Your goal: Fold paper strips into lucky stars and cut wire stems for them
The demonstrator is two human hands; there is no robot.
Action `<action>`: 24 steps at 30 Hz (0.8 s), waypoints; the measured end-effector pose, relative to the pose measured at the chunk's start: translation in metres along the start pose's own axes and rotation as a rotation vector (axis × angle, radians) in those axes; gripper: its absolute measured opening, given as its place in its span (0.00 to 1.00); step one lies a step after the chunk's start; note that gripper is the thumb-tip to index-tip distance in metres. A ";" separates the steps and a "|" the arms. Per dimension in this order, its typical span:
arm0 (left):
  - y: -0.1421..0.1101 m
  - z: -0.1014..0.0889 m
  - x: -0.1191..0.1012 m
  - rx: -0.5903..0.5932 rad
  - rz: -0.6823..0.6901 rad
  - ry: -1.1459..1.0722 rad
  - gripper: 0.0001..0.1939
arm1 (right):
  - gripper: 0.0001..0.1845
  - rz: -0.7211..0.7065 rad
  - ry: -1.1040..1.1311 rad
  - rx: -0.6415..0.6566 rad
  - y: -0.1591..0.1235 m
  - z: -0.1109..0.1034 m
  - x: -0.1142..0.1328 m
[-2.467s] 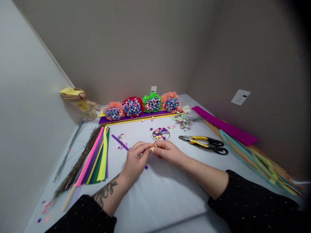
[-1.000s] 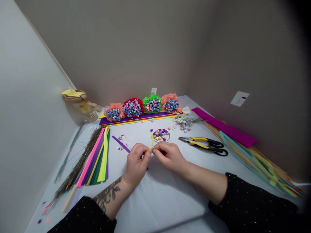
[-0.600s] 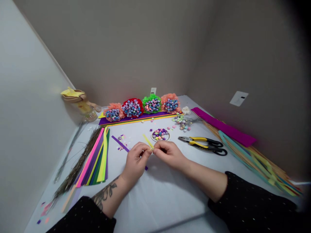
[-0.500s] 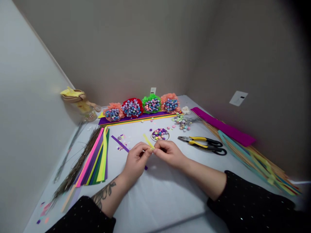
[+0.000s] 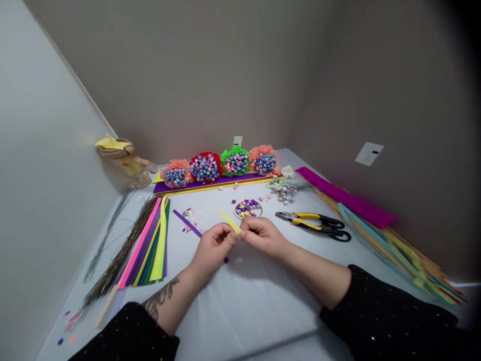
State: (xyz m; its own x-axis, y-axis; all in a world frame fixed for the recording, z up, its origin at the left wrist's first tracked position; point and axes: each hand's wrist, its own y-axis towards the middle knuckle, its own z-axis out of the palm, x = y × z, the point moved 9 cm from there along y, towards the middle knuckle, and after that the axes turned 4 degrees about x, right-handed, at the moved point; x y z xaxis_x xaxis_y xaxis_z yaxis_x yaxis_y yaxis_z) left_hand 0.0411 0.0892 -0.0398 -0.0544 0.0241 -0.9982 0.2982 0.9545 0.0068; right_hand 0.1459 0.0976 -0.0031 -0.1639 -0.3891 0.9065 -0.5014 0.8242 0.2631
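A short yellow paper strip (image 5: 229,219) is pinched between my two hands over the middle of the table, its free end pointing up and left. My left hand (image 5: 215,246) grips the strip's folded end with thumb and forefinger. From the other side my right hand (image 5: 263,237) pinches the same end, fingertips nearly touching the left ones. Part of the fold is hidden by the fingers. Under my left hand lies a purple paper strip (image 5: 187,223), partly covered. Just beyond the hands sits a round dish (image 5: 236,213) of small folded paper stars (image 5: 248,206).
Pliers (image 5: 313,224) lie to the right, near a magenta paper sheet (image 5: 345,197) and long sticks. Coloured paper strips (image 5: 147,245) and a bundle of dark stems (image 5: 120,253) lie left. Several star bouquets (image 5: 205,167) line the back; a jar (image 5: 137,175) stands back left.
The yellow strip's free end has tilted further left, and its flat side shows more. My fingers have shifted slightly around the fold; both hands stay in nearly the same place.
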 end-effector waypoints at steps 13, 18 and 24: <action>0.000 -0.003 -0.011 -0.057 0.023 0.007 0.12 | 0.08 0.116 0.128 0.021 0.002 0.005 -0.014; 0.000 0.009 -0.001 0.104 -0.006 -0.200 0.13 | 0.07 0.138 0.289 0.080 0.003 0.007 -0.013; -0.002 0.016 0.015 0.157 -0.170 -0.364 0.11 | 0.06 0.179 0.389 0.151 0.002 0.013 -0.015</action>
State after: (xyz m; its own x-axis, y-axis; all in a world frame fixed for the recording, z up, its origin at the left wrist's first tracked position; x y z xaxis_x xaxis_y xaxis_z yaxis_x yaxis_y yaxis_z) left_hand 0.0553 0.0826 -0.0556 0.2158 -0.2628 -0.9404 0.4565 0.8785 -0.1407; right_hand 0.1360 0.0991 -0.0203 0.0577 -0.0384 0.9976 -0.6173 0.7839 0.0659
